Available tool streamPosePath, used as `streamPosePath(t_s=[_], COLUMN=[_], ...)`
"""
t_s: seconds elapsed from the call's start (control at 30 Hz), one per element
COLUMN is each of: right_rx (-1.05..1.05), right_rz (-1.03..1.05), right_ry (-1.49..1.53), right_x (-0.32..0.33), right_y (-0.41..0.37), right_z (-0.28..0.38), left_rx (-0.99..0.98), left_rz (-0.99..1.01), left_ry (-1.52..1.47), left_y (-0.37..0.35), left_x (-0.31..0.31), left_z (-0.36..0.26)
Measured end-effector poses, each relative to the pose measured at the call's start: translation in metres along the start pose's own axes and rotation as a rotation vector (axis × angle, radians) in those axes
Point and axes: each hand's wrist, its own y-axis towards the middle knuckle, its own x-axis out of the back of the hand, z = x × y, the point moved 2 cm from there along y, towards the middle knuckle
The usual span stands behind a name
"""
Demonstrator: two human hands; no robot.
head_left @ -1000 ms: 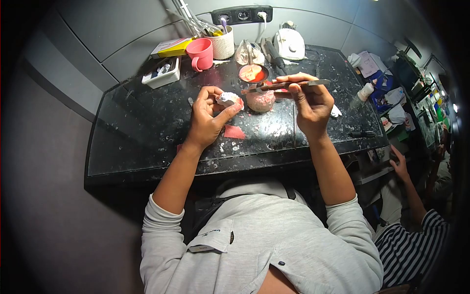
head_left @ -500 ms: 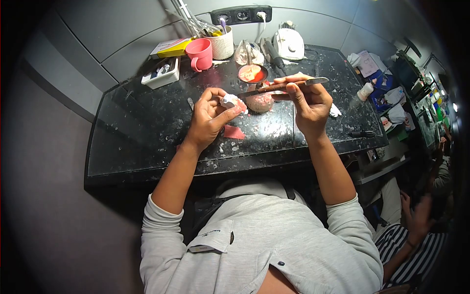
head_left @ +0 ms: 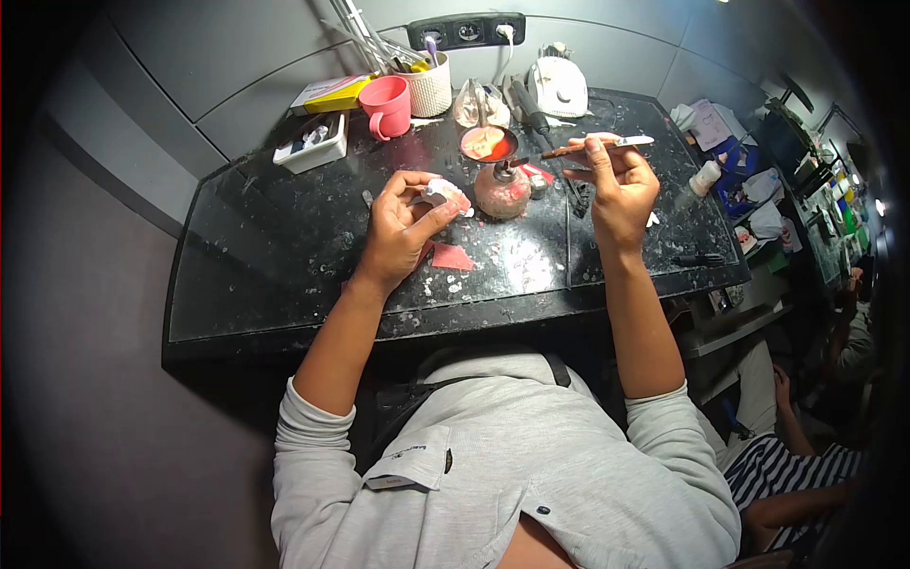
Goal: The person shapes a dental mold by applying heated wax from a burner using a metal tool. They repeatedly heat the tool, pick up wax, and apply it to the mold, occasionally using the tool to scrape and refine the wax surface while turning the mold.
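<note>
My left hand is closed around a white dental cast with pink wax on it, held above the bench at left of centre. In my right hand is a wax knife, gripped between thumb and fingers, its wooden handle roughly level and its pale blade pointing right. Between the hands stands a round glass spirit burner. Behind it is a small pan with pink and red material inside. A piece of pink wax sheet lies on the bench beside my left wrist.
A pink mug, a woven pot of tools and a white tray stand at the back left. Behind the pan are a handpiece and a white control unit. A person in a striped top sits at right.
My right hand has moved right with the wax knife, away from the cast and burner. My left hand has stayed almost in place, with the cast turned slightly.
</note>
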Motion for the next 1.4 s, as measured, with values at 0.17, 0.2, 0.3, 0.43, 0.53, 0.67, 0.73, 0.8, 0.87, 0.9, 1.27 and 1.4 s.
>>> streamPosePath(t_s=[0.17,0.2,0.3,0.43,0.53,0.67,0.73,0.8,0.87,0.9,1.27,1.4], right_rx=[0.083,0.1,0.135,0.164,0.168,0.169,0.106,0.083,0.04,0.04,-0.077,-0.095], right_rz=[0.013,0.004,0.026,0.071,0.023,0.005,0.025,0.088,0.232,0.232,0.389,0.381], right_ry=[0.068,0.074,0.061,0.059,0.071,0.042,0.009,0.081,0.208,0.208,0.256,0.285], right_x=[-0.002,-0.005,-0.008,-0.01,-0.007,0.0,-0.001,-0.005,-0.006,-0.008,-0.018,-0.016], right_y=[-0.002,-0.002,-0.004,-0.004,-0.005,-0.003,-0.003,-0.004,-0.004,-0.005,-0.011,-0.011], right_z=[0.007,0.007,0.005,0.005,0.011,0.009,0.008,0.011,0.009,0.009,0.005,0.004], left_rx=[0.001,0.001,0.03,0.03,0.038,0.023,0.034,0.042,0.057,0.058,0.231,0.223], left_rz=[0.002,0.002,0.033,0.023,0.025,0.059,0.077,0.094,0.138,0.138,0.241,0.224], left_ry=[0.017,0.016,0.036,0.036,0.019,0.041,0.055,0.068,0.076,0.076,-0.052,-0.037], left_y=[-0.001,-0.002,-0.002,0.0,0.001,0.001,0.001,0.001,0.0,-0.002,-0.007,-0.006], left_x=[0.004,0.003,0.001,0.004,0.006,0.008,0.007,0.006,0.005,0.002,-0.006,-0.007], left_z=[0.004,0.003,-0.001,0.005,0.008,0.01,0.008,0.007,0.007,0.004,-0.002,-0.001])
